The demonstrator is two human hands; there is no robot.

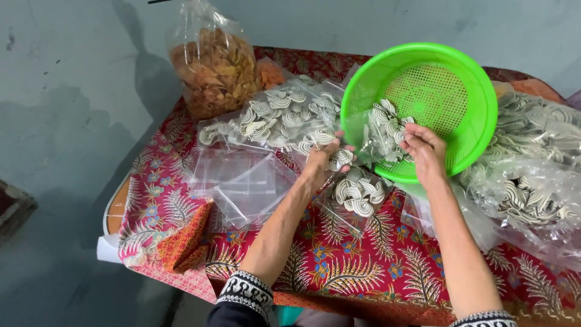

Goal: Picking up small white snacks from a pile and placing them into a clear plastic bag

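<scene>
Both hands are working up at the centre of the frame; the left hand [319, 158] is gripping the mouth of a small clear bag [363, 145], fingers curled around the plastic edge, while the right hand [423, 151] is pinching the other side of that bag, fingers pressed together on it; the bag is sitting half inside the tilted green plastic colander [436, 91] in the upper right, and pale spiral crackers [387, 124] are gathering in it; another filled bag of crackers [358, 192] is lying just below the hands on the table [363, 266], which is wearing a red patterned cloth; a stack of empty clear bags [242, 178] is lying left of centre; a big bag of orange chips [215, 66] is standing upper left.
</scene>
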